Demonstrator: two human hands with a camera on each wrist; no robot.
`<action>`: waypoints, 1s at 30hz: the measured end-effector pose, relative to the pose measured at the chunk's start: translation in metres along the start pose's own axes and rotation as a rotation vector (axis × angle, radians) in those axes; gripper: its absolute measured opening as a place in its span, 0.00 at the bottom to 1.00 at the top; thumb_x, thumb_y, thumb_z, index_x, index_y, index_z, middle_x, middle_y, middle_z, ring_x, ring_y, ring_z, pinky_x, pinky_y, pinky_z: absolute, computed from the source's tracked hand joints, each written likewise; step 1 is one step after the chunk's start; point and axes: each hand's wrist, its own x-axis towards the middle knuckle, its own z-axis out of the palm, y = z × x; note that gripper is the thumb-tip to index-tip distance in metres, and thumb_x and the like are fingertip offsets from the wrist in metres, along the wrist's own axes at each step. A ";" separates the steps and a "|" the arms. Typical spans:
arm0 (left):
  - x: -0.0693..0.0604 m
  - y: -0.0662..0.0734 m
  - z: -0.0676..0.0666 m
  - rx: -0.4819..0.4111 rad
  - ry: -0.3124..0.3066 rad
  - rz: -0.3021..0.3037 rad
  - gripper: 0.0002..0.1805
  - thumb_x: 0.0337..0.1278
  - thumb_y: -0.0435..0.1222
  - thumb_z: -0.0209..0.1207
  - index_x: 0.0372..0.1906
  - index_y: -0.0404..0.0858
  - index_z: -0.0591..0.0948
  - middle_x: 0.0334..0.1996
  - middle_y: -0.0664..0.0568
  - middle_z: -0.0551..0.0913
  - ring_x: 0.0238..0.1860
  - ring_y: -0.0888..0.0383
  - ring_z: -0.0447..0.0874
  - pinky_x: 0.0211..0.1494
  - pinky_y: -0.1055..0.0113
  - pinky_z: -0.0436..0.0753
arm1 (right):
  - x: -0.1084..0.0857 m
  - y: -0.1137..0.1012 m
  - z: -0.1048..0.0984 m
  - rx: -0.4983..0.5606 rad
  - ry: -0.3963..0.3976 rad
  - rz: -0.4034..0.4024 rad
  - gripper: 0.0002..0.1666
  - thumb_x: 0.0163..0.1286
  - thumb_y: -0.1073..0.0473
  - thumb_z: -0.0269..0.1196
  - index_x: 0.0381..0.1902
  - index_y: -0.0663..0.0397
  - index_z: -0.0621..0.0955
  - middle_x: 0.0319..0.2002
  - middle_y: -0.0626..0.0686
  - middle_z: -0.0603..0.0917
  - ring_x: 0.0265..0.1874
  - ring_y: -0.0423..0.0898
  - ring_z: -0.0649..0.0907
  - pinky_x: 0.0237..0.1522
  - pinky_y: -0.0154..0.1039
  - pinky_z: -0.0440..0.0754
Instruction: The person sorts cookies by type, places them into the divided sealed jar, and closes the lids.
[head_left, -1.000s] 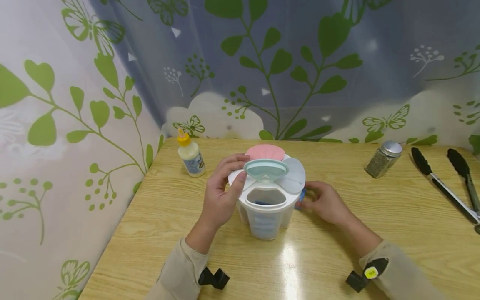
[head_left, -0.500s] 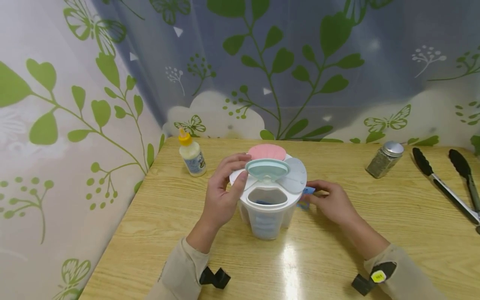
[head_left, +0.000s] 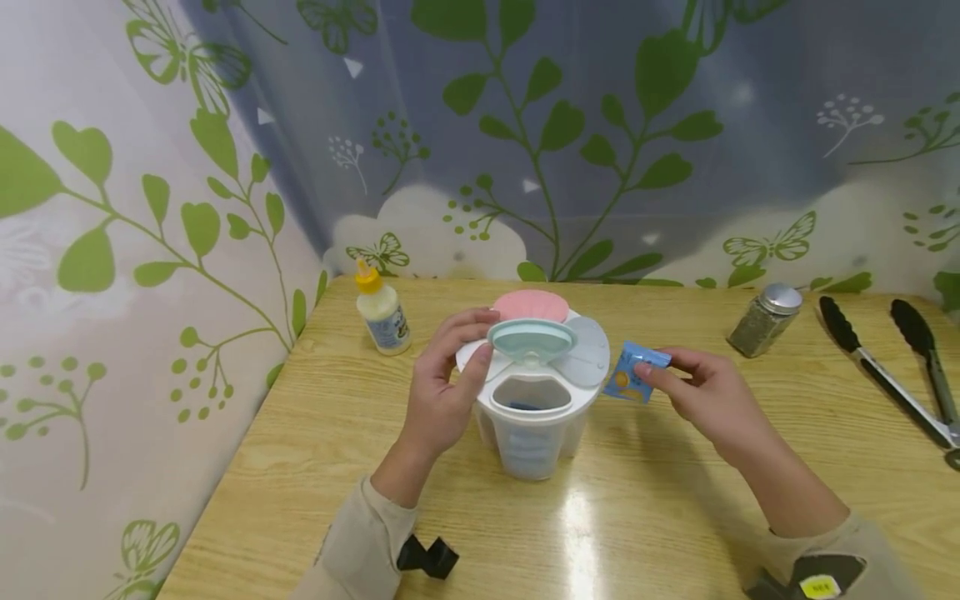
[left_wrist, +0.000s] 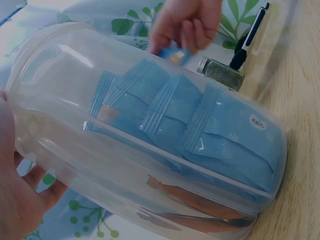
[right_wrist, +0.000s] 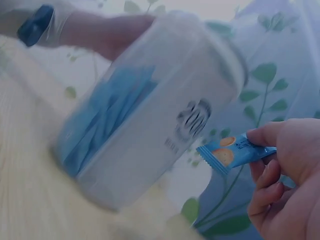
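A translucent canister with several compartments stands upright on the table. Its top carries pink, teal, grey and white flaps. The teal flap is raised, leaving the front opening uncovered. My left hand grips the canister's upper left side, thumb over the rim. Blue packets lie stacked in one compartment, and brown-wrapped pieces lie in another. To the right of the canister, my right hand pinches a small blue snack packet printed with biscuits between thumb and fingers.
A glue bottle with a yellow cap stands at the back left. At the right are a glass spice jar and a pair of black-tipped tongs. Patterned curtain hangs behind the wooden table.
My right hand has drawn the blue snack packet out from beside the canister and moved right with it, bringing it into full view. The left hand and the canister stay in place.
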 end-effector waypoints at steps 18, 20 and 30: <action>0.000 0.000 -0.001 0.001 -0.006 -0.005 0.11 0.68 0.31 0.54 0.48 0.29 0.81 0.58 0.39 0.79 0.64 0.50 0.76 0.61 0.66 0.80 | -0.028 -0.067 0.024 0.359 -0.004 -0.433 0.11 0.70 0.76 0.56 0.41 0.63 0.84 0.18 0.46 0.72 0.11 0.47 0.56 0.13 0.41 0.50; 0.000 0.000 -0.002 0.002 -0.004 -0.001 0.11 0.68 0.31 0.54 0.48 0.29 0.81 0.57 0.39 0.79 0.64 0.50 0.76 0.62 0.66 0.79 | -0.027 -0.073 0.029 0.381 -0.006 -0.444 0.12 0.69 0.77 0.57 0.41 0.63 0.85 0.19 0.46 0.74 0.11 0.47 0.56 0.12 0.41 0.49; 0.001 -0.001 -0.002 0.001 0.002 0.019 0.11 0.67 0.31 0.54 0.48 0.28 0.81 0.56 0.37 0.79 0.64 0.48 0.75 0.62 0.63 0.80 | -0.025 -0.090 0.055 0.311 0.012 -0.515 0.09 0.64 0.71 0.66 0.43 0.59 0.85 0.29 0.45 0.84 0.09 0.41 0.66 0.10 0.40 0.56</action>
